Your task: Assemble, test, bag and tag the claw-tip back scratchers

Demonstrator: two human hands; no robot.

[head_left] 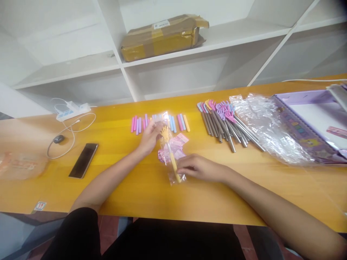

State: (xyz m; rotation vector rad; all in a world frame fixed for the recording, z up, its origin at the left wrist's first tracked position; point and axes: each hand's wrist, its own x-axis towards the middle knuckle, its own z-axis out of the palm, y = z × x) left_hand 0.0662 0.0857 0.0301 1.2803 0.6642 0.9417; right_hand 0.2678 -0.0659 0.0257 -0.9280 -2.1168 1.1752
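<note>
A yellow back scratcher (172,159) with a hand-shaped head and a metal shaft lies inside a clear plastic bag (171,178). My left hand (150,136) is closed on the bag's upper end, beside the scratcher's head. Lower down, my right hand (195,167) pinches the bag near the yellow handle. Pink printed cards (179,141) lie in a loose pile beneath the bag. Behind my left hand are rows of coloured handle tubes (138,125) in pink, purple, blue and yellow, some partly hidden by the hand and bag.
Right of centre lies a heap of metal scratcher rods (230,130) with coloured heads, beside clear bags (267,126) and a purple box (295,126). A phone (84,160) and a power strip (73,111) with cables sit left. A taped carton (162,39) rests on the shelf.
</note>
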